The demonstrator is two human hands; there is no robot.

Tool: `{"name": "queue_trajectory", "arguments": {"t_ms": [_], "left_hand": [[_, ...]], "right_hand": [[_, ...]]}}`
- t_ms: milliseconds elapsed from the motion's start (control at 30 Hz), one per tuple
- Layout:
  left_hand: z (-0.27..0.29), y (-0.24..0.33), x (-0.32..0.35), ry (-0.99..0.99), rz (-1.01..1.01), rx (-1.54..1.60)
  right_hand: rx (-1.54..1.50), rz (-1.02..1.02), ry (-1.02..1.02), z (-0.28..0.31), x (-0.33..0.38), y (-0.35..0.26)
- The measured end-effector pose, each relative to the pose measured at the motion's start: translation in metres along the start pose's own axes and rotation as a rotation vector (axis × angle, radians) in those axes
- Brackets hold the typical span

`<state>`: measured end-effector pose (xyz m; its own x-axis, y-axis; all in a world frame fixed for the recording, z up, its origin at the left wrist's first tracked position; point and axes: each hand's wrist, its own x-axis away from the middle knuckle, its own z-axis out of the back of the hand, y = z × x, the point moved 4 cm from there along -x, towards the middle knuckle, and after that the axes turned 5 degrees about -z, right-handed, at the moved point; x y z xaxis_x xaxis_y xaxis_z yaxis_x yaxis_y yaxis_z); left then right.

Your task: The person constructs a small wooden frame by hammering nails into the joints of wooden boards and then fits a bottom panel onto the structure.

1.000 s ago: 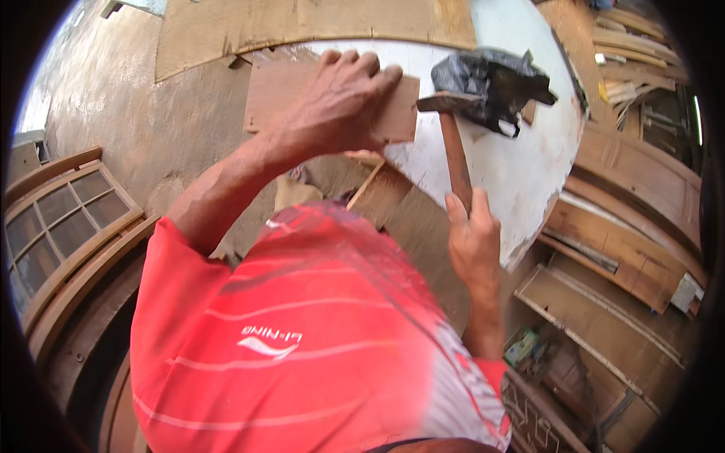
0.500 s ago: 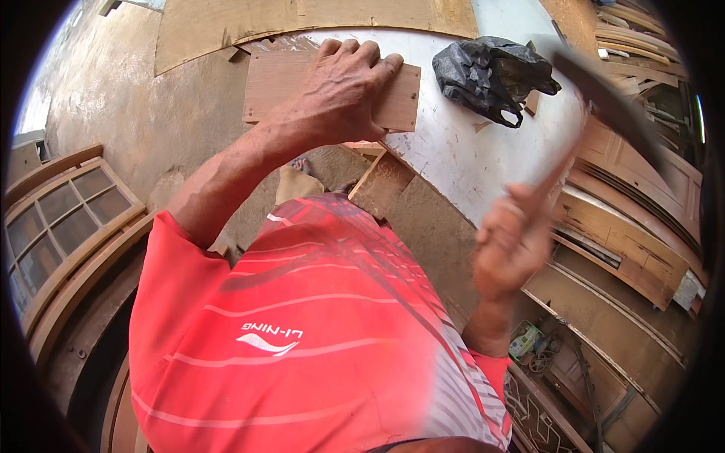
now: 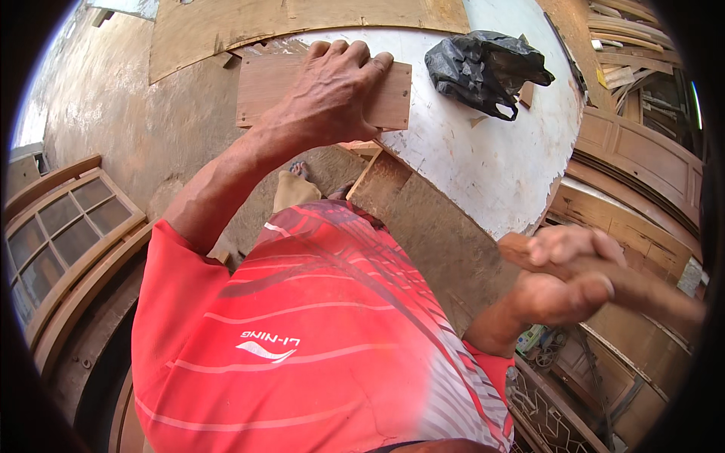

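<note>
My left hand [image 3: 332, 94] is closed over a flat wooden piece [image 3: 266, 84], fingers curled over its far edge and thumb at the near edge. Small dark nail heads or holes show near the corners of this piece. It sits at the near left end of a worn white tabletop [image 3: 529, 166]. Out to the right, my right hand [image 3: 563, 283] is wrapped around the wooden handle [image 3: 642, 287] of a hammer. The handle's far end blurs toward the right rim, and the hammer head is out of sight.
A crumpled black plastic bag [image 3: 479, 72] lies on the tabletop, with a small wood block [image 3: 526, 94] beside it. A plywood sheet [image 3: 317, 16] spans the far side. Paned window frames [image 3: 72, 219] lean at left. Panelled wooden doors [image 3: 642, 155] and boards are stacked at right.
My right hand has swung the hammer outward and down to the right, away from over the tabletop. The left hand keeps its hold on the wooden piece.
</note>
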<state>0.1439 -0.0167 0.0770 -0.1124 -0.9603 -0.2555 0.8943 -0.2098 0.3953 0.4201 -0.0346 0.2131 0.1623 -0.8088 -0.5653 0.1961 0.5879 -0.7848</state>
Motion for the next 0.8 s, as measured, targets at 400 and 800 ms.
{"name": "queue_trajectory", "arguments": {"t_ms": [400,800], "left_hand": [[0.000,0.000,0.001,-0.006,0.004,0.012],[0.001,0.004,0.000,0.006,-0.010,0.005]], "right_hand": [[0.026,-0.287,-0.125,-0.021,0.003,0.022],[0.609,-0.355,-0.536,-0.040,0.045,0.096]]}}
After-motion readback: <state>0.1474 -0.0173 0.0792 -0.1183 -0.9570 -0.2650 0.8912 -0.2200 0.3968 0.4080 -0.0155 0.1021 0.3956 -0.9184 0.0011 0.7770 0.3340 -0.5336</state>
